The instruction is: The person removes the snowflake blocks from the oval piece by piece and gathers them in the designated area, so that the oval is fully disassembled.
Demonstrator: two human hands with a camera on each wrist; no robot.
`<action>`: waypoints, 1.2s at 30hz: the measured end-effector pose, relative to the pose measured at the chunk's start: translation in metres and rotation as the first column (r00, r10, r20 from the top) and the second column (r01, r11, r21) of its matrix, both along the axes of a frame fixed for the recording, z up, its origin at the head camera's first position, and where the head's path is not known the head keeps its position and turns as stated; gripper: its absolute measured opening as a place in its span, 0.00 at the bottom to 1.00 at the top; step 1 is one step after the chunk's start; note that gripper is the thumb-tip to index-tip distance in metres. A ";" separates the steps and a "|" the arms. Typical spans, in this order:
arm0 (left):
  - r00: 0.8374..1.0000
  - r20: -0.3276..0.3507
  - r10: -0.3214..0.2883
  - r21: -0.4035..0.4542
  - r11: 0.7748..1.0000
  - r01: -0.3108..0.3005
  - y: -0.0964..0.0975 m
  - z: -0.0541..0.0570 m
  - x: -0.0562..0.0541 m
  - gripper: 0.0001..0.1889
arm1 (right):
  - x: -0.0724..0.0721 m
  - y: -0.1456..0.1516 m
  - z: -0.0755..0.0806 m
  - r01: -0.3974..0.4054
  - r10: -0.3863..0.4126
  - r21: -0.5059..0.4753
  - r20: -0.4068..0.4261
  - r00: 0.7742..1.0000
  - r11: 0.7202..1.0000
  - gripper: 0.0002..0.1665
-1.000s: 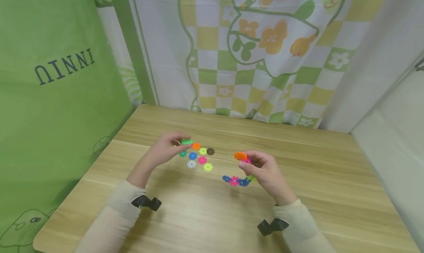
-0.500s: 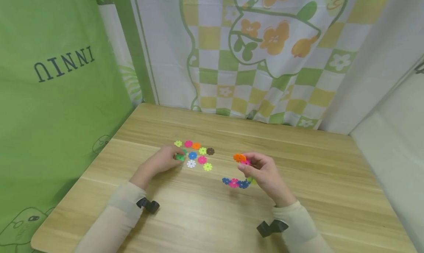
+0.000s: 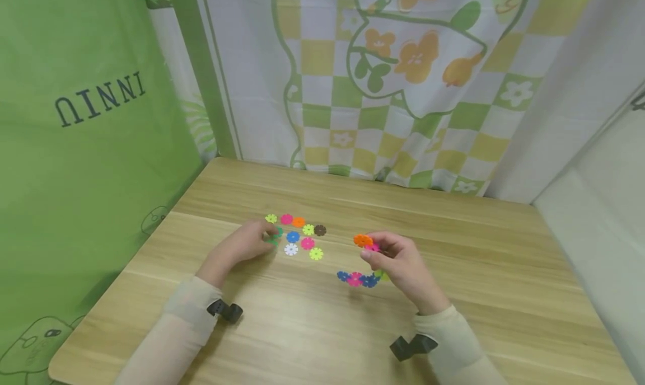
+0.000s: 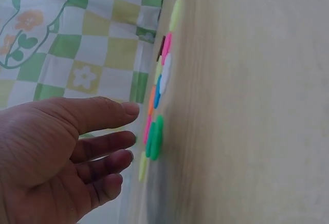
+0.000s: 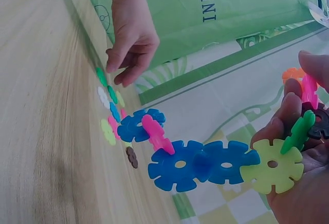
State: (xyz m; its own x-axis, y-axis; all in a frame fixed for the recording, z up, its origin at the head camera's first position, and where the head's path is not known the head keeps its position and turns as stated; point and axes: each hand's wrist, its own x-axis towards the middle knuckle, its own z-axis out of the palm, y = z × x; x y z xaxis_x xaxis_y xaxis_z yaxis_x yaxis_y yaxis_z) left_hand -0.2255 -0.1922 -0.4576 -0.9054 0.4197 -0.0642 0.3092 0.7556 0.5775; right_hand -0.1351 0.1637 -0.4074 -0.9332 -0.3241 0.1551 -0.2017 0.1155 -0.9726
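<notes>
My left hand [image 3: 245, 243] hovers low at the left side of a group of loose snowflake discs, its fingers loosely bent with a gap between thumb and fingertips. Just past those fingertips, a bright green snowflake disc [image 4: 158, 139] lies on the table close by a darker green one [image 4: 149, 141]. My right hand [image 3: 401, 260] holds a chain of interlocked snowflake discs above the table, pinching near its pink disc [image 5: 309, 89] and orange disc [image 3: 362, 240]. From the palm the chain's yellow disc [image 5: 272, 165], blue discs [image 5: 177, 168] and another pink disc [image 5: 158, 135] reach out leftward.
Other loose discs lie around, among them a white one [image 3: 291, 249], a blue one [image 3: 293, 236], a brown one [image 3: 319, 230] and several yellow ones. The wooden table [image 3: 302, 329] ends at a checked curtain [image 3: 373, 116] behind and green cloth [image 3: 101, 167] on the left.
My left hand has come down toward the near left with the bright green disc and let it go on the table. The right hand with the chain has barely moved.
</notes>
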 end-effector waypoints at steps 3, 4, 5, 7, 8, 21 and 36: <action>0.999 -0.028 -0.029 0.027 0.999 0.030 0.006 0.007 0.000 0.16 | 0.001 0.003 0.000 0.002 -0.003 0.005 0.009 1.000 1.000 0.16; 0.999 -0.038 -0.037 0.035 0.999 0.039 0.008 0.009 0.000 0.16 | 0.001 0.003 0.000 0.002 -0.002 0.006 0.013 1.000 1.000 0.16; 0.998 -0.046 -0.045 0.042 0.998 0.047 0.011 0.012 0.001 0.16 | 0.001 0.004 0.000 0.003 -0.003 0.008 0.017 1.000 1.000 0.16; 0.996 -0.056 -0.062 0.059 0.996 0.065 0.017 0.016 0.002 0.15 | 0.002 0.006 0.000 0.002 -0.002 0.009 0.021 1.000 1.000 0.17; 0.996 -0.060 -0.071 0.067 0.995 0.075 0.020 0.019 0.002 0.15 | 0.002 0.006 0.000 0.002 -0.002 0.009 0.022 1.000 1.000 0.17; 0.946 -0.218 -0.242 0.255 0.921 0.295 0.080 0.064 0.032 0.12 | 0.005 0.012 0.001 0.011 -0.010 -0.007 0.025 1.000 1.000 0.17; 0.848 -0.372 -0.379 0.332 0.798 0.502 0.127 0.079 0.054 0.13 | 0.003 0.004 0.001 -0.057 0.058 -0.056 0.012 0.998 0.997 0.20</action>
State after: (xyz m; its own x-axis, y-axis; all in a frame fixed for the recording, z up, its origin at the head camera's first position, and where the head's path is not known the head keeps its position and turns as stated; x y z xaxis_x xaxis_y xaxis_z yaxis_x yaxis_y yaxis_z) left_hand -0.1710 -0.0648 -0.3786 -0.5676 0.7081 0.4201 0.7404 0.2157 0.6366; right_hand -0.1318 0.1682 -0.4062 -0.9154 -0.3684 0.1620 -0.1935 0.0500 -0.9798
